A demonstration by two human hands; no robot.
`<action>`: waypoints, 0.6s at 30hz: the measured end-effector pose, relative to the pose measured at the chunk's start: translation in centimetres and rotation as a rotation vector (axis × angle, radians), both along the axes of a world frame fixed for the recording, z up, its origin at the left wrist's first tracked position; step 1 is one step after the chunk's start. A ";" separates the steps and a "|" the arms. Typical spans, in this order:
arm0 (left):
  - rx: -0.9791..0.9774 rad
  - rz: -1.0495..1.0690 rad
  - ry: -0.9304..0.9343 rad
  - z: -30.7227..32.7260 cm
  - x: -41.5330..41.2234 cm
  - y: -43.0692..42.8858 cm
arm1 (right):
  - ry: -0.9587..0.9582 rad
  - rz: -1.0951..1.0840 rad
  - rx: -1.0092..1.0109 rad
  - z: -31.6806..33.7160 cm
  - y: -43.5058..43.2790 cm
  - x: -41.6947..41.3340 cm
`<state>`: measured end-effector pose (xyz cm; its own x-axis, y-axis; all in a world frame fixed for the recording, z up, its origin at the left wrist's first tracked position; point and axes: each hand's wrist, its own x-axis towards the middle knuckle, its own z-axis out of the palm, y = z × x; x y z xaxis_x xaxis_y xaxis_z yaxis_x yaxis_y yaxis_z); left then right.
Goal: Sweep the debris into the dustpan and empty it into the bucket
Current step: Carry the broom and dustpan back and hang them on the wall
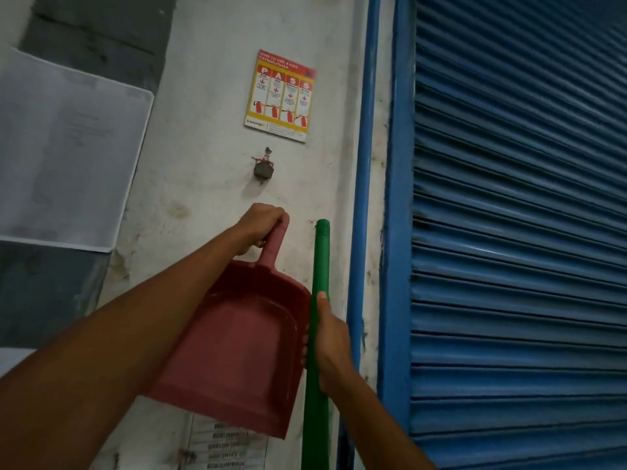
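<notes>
Left hand (261, 228) grips dustpan (237, 347) handle-up, mouth down; right hand (330, 340) clasps upright broomstick (319, 259).

Two hands: left hand (261, 228), right hand (330, 344). One red dustpan (237, 351). One green broom handle (320, 259). One extinguisher poster (280, 95), one wall bracket (264, 169), one white panel (68, 147), one barcode sheet (224, 446). One blue pipe (364, 164), one blue shutter (519, 232).

stained white wall (210, 184) with fire-extinguisher poster (280, 96); blue roller shutter (519, 232) at right, dim light.
</notes>
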<state>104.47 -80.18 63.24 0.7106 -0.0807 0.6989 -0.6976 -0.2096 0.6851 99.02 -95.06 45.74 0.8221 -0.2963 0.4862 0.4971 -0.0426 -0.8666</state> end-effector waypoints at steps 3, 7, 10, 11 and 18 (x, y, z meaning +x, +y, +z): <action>-0.017 0.052 -0.003 0.1 1.0 -1.2 | -0.043 -0.018 -0.013 1.2 -1.6 1.9; -0.012 0.120 -0.009 0.0 1.8 -2.0 | -0.038 -0.049 -0.041 2.0 -3.2 4.4; 0.024 0.161 -0.003 -0.2 2.1 -2.2 | 0.014 -0.029 -0.057 2.0 -3.7 5.6; 0.032 0.177 -0.002 -0.4 2.2 -2.2 | 0.038 -0.024 -0.064 1.8 -3.7 5.9; 0.043 0.237 0.007 -1.3 2.0 -2.1 | 0.091 0.016 -0.017 -0.6 -3.7 7.3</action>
